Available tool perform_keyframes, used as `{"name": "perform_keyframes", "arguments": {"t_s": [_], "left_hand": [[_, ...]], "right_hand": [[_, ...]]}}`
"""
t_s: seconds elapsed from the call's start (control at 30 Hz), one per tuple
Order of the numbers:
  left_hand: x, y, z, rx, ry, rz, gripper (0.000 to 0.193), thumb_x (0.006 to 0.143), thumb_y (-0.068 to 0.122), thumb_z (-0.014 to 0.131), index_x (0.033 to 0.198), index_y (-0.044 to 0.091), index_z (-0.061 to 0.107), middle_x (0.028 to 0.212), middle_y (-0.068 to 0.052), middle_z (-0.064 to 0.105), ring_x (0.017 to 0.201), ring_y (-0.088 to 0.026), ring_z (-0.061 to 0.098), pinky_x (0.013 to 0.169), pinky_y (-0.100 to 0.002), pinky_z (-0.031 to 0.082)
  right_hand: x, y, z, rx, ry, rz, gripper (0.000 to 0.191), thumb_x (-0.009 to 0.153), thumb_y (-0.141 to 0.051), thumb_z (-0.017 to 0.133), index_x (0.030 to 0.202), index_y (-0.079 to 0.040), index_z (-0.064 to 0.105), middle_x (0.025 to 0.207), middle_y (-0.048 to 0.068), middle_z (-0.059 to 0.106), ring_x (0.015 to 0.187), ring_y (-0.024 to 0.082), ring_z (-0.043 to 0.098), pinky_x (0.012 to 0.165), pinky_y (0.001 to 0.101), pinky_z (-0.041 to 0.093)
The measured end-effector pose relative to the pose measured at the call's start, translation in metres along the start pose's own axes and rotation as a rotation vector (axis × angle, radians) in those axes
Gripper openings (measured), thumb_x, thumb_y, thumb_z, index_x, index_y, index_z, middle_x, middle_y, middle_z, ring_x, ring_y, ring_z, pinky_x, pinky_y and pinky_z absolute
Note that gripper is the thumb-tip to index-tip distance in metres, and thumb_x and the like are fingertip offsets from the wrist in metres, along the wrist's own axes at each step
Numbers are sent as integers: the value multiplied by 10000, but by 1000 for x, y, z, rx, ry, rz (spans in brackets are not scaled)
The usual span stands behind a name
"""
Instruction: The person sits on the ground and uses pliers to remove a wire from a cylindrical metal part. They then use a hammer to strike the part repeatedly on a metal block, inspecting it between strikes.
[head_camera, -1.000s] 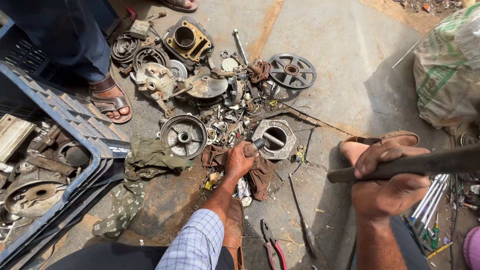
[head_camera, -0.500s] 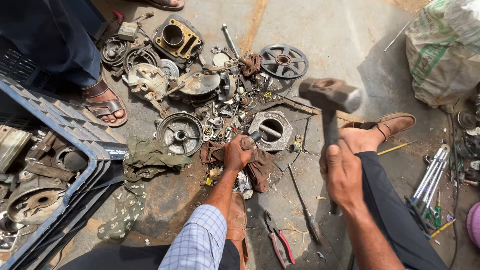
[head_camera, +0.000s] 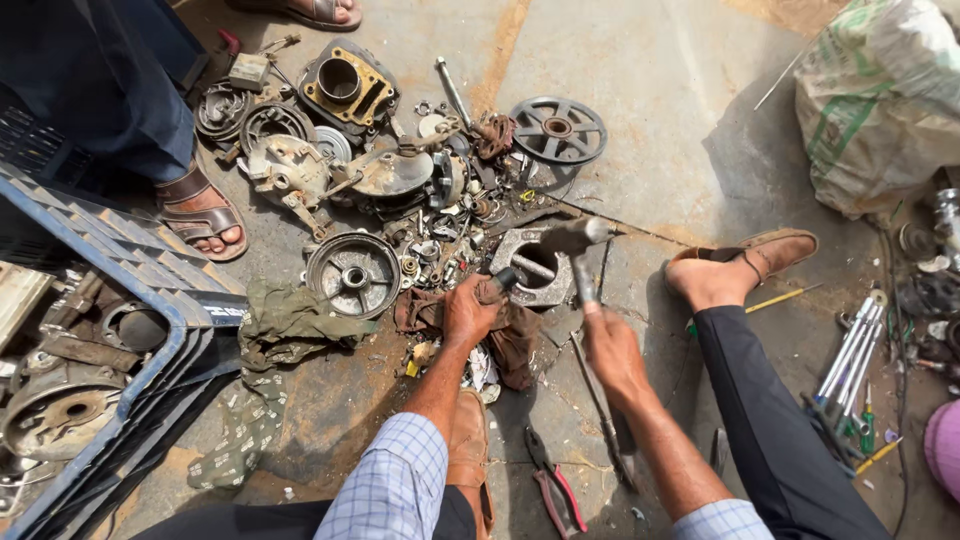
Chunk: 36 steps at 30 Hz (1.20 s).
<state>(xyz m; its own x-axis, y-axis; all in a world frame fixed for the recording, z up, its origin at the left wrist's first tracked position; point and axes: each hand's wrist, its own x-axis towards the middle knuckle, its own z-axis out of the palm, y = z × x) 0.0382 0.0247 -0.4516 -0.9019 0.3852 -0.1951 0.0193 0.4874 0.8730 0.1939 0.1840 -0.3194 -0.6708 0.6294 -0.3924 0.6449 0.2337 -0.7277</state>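
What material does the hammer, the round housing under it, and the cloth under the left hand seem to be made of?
Hammer: dark steel head, dull and worn; the handle looks metal too, though I am unsure. Round housing: probably cast aluminium, pale grey and matte, with grime. Cloth: woven fabric, brown and crumpled, seemingly oil-stained, gripped by the left hand. The right hand holds the hammer.

Right hand (head_camera: 612, 350) swinging hammer (head_camera: 575, 240) onto punch (head_camera: 507, 278), left hand (head_camera: 470, 312) holding it, metal housing (head_camera: 540, 265) beneath
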Motion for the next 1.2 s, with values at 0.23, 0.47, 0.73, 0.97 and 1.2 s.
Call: {"name": "perform_keyframes", "arguments": {"t_s": [0.23,0.47,0.73,0.97,1.2], "left_hand": [[1,7,-2,-7,10,39,441,757,217,894,1141,99,712,958,-120,793,860,-230,753,817,-435,599],[-2,13,-15,28,-22,-89,523,725,165,895,1204,117,690,1001,-110,760,841,-233,752,814,-412,606],[-34,36,-10,-109,44,-13,492,714,148,931,1148,143,699,998,-99,783,950,-242,748,860,-436,602],[-70,82,-1,-328,-144,-55,502,724,80,877,1165,170,653,1165,-66,740,1089,-205,714,957,-394,622],[-116,108,15,-359,-45,108,525,713,20,909,1163,148,670,1167,-39,717,1140,-209,664,1027,-398,552]], "right_hand": [[-32,-110,-92,572,250,-949,578,1125,-621,441,1061,-47,463,752,64,491,571,121,479,533,268,444],[6,-10,46,-345,-19,-195,569,1043,-536,455,971,5,617,709,171,613,666,287,574,655,518,470],[-57,70,10,371,-126,387,499,976,-576,560,826,-103,508,599,19,472,455,156,423,423,337,339],[-113,104,9,559,-137,612,417,910,-445,750,835,-90,543,599,9,469,430,138,426,402,331,356],[-132,132,-26,-16,-160,322,531,930,-521,689,1017,2,654,759,146,659,657,276,620,609,424,478]]}}
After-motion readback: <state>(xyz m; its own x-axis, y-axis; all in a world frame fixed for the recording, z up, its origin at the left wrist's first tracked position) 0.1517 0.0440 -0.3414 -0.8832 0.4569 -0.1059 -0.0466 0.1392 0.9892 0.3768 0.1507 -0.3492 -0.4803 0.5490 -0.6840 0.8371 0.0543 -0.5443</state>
